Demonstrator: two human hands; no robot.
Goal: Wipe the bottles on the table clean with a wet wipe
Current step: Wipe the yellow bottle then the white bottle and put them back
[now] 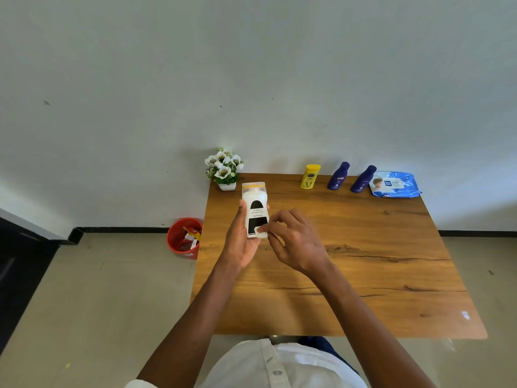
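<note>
Over the left edge of the wooden bench [363, 261], the left hand [240, 242] holds a white bottle [255, 208] upright, clear of the surface. Its grip is closed round the lower body: the thumb lies up the bottle's left side, a fingertip shows past the right side, and the other fingers are hidden behind the bottle. The bottle's base is covered by the palm. It has a black arch-shaped label with small print too fine to read, and a yellowish band under a pale cap.

The right hand [293, 242] pinches a small folded wet wipe [261, 232] between thumb and fingertips and presses it against the lower front of the bottle. Most of the wipe is covered by the fingers; only a small white patch shows.

Along the far edge of the bench stand a yellow bottle [310, 176] and two dark blue bottles [338, 176] [363, 179], near each other, with a blue pack of wipes [395, 184] lying just beside the right one. Their labels are too small to read. A small white pot of white flowers [224, 169] sits at the far left corner. On the floor left of the bench is a red bin [179, 236] holding scraps that cannot be made out. A white shirt [279, 365] is cut off by the bottom edge.
</note>
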